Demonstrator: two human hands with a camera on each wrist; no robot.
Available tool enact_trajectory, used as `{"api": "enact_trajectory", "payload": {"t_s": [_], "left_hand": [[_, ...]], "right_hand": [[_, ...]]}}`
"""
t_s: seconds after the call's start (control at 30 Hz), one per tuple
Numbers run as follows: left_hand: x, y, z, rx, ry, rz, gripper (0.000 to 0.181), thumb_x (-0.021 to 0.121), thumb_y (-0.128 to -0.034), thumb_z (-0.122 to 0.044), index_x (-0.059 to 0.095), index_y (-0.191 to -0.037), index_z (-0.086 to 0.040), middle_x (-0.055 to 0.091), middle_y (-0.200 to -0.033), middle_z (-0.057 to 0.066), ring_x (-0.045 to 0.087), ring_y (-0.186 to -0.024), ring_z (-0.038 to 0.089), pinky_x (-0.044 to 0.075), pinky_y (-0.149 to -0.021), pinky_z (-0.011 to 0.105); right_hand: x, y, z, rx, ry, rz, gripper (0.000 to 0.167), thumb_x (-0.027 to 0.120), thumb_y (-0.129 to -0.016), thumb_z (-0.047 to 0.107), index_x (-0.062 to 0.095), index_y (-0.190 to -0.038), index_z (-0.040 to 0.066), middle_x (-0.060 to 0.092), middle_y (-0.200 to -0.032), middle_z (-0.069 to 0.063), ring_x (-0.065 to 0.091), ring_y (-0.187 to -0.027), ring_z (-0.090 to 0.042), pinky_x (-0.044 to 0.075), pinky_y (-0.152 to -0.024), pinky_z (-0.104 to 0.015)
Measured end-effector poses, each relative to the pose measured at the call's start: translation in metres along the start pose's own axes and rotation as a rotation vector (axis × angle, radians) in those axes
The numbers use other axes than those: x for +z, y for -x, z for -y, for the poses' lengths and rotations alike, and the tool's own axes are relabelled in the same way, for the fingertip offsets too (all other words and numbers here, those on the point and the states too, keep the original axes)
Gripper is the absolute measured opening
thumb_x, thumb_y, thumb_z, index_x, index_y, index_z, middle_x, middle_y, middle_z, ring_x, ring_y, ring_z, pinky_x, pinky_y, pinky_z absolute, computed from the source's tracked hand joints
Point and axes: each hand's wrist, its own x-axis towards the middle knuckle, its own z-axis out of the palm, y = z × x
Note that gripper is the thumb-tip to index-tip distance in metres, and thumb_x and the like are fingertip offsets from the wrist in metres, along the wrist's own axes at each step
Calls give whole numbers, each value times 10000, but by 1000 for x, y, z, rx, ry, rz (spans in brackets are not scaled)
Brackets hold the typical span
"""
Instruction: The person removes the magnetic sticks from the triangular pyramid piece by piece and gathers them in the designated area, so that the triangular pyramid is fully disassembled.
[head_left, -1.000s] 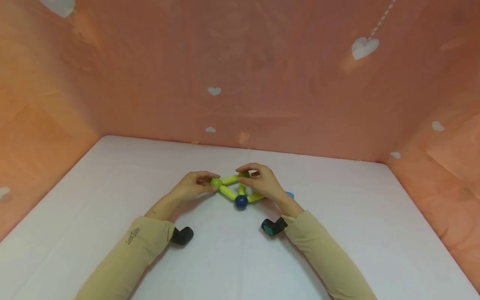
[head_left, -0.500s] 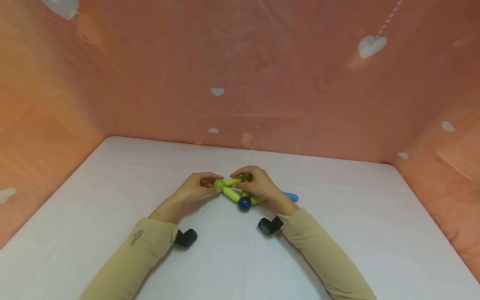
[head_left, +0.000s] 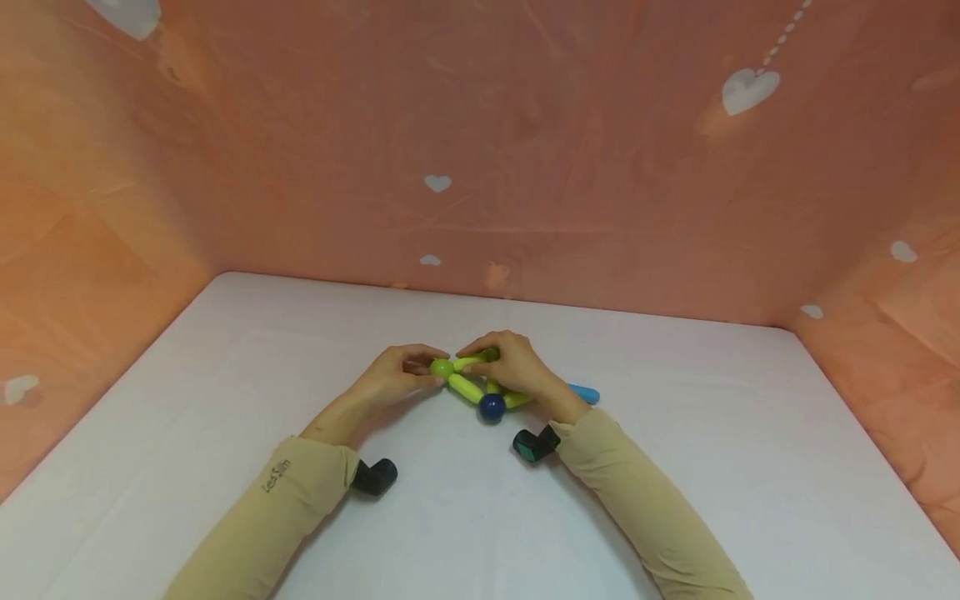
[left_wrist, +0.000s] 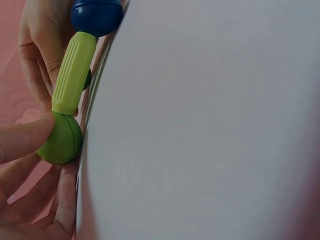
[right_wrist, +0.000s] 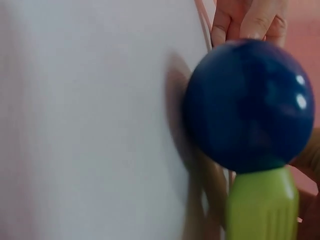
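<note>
While the L hand (head_left: pixel 384 375) has its thumb & fingers closed on the light-green ball (head_left: pixel 442 370), the R hand (head_left: pixel 516 363) curls round the far side of the frame (head_left: pixel 467 390), fingertips about the upper rod (head_left: pixel 468 364), w/ the far ball (head_left: pixel 492 354) half hidden in its arch; can't tell which of those 2 takes the grip. Frame sits mid-counter (head_left: pixel 450 517), between both hands: lime rods meeting at the navy ball (head_left: pixel 492 408), nearest the wearer. Blue rod (head_left: pixel 584 394) pokes out past the R wrist; whether it's attached is hidden.

Step in hand, by my read: steadying/aligning the joint btwn green ball & upper rod. Next move prob. calls for a firm L hold on the ball + small R adjustments, w/o tugging other joints apart.

Writing: dark lettering on the L sleeve (head_left: pixel 247 533), approx. "Les Slim", 1st word uncertain. No brand or label legible on rods/balls; the wrist cams (head_left: pixel 377 477) show no readable text either.
</note>
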Motion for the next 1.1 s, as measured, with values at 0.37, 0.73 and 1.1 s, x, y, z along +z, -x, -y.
{"api": "enact_trajectory", "payload": {"t_s": [0.37, 0.73, 1.1], "left_hand": [[0, 0, 1, 7, -21, -5, 349, 667, -898, -152, 621, -1241, -101, 607, -1260, 154, 576, -1154, 325, 435, -998, 484], [3, 3, 0, 20, 9, -23, 344, 682, -875, -123, 627, -1208, -57, 649, -1164, 156, 590, -1120, 317, 457, -970, 455], [6, 4, 1, 38, 32, -40, 344, 699, -856, -108, 637, -1190, -53, 644, -1192, 163, 599, -1106, 305, 460, -965, 442]], "right_hand": [[1, -1, 2, 8, 5, -15, 213, 751, -830, 208, 758, -1037, 158, 709, -1094, -30, 586, -1091, -213, 439, -964, -414], [1, -4, -1, 38, -5, -60, 220, 757, -824, 212, 761, -1034, 146, 710, -1098, -56, 606, -1061, -224, 473, -917, -381], [-8, 5, -1, 39, 10, -47, 317, 737, -846, 254, 714, -1137, 130, 673, -1184, -71, 573, -1139, -257, 456, -973, -415]]}}
